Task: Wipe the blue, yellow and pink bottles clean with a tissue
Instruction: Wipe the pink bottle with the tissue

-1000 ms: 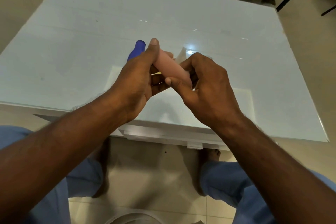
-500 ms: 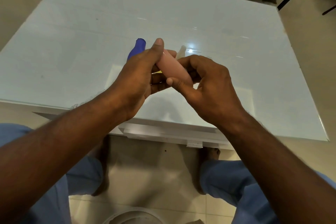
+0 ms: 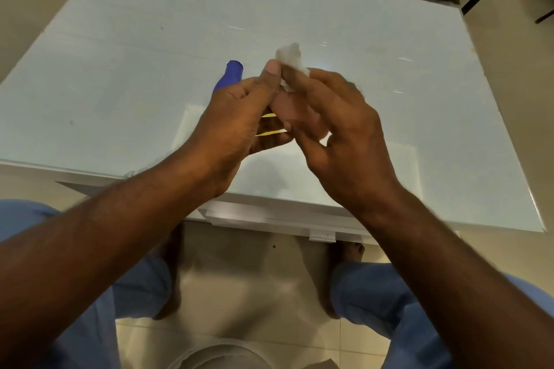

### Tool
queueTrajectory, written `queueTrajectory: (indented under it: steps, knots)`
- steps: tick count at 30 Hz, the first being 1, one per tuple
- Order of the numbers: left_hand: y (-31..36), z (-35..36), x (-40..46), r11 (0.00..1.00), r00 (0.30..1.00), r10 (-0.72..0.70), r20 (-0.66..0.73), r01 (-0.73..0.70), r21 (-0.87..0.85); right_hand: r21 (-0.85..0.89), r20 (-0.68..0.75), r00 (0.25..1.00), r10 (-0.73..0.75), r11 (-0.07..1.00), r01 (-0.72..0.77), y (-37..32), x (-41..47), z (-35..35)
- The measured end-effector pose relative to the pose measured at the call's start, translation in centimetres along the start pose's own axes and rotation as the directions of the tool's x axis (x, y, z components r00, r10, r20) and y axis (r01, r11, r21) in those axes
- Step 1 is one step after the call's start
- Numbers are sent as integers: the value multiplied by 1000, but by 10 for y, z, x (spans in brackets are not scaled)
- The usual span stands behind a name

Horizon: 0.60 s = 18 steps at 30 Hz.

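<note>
So both hands are up over the near edge of the table and busy. The left hand [image 3: 236, 117] is curled around the pink bottle [image 3: 284, 108], thumb up near the top end, holding it off the table. The right hand [image 3: 338, 129] pinches a crumpled white tissue [image 3: 292, 61] at the bottle's upper end, with the loose part sticking up above the fingers.

What's changed: a second ago the pink bottle's body was out in plain view between the hands and no tissue showed at all. Now the tissue has popped out on top and the bottle is mostly covered by fingers. My read is the wipe has run up the body to the tip, so the pink one is probably close to done.

The yellow bottle [image 3: 269, 132] only peeks out as slivers behind the left hand's fingers; can't tell if it's gripped too or lying on the table. The blue bottle [image 3: 229, 76] pokes out beyond the left hand over the white glass table [image 3: 120, 69].
</note>
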<state>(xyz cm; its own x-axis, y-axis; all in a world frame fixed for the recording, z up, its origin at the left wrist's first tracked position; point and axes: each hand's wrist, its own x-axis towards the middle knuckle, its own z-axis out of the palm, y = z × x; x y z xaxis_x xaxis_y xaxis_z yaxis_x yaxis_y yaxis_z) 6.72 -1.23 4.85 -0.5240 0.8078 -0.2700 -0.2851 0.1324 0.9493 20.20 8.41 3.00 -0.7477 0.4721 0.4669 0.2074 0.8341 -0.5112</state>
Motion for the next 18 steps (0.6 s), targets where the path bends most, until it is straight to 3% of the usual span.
queueTrajectory:
  steps: [7,11,18]
  knots:
    - [-4,0,0,988,998,53,-26,-49,145,32,-43,999,12,999,-11,4,1,-1]
    - [-3,2,1,975,995,91,-43,-81,209,-115,-91,996,21,993,-32,5,-2,2]
    - [0,2,1,994,996,3,-86,6,105,-29,-60,998,36,999,-38,-1,1,-1]
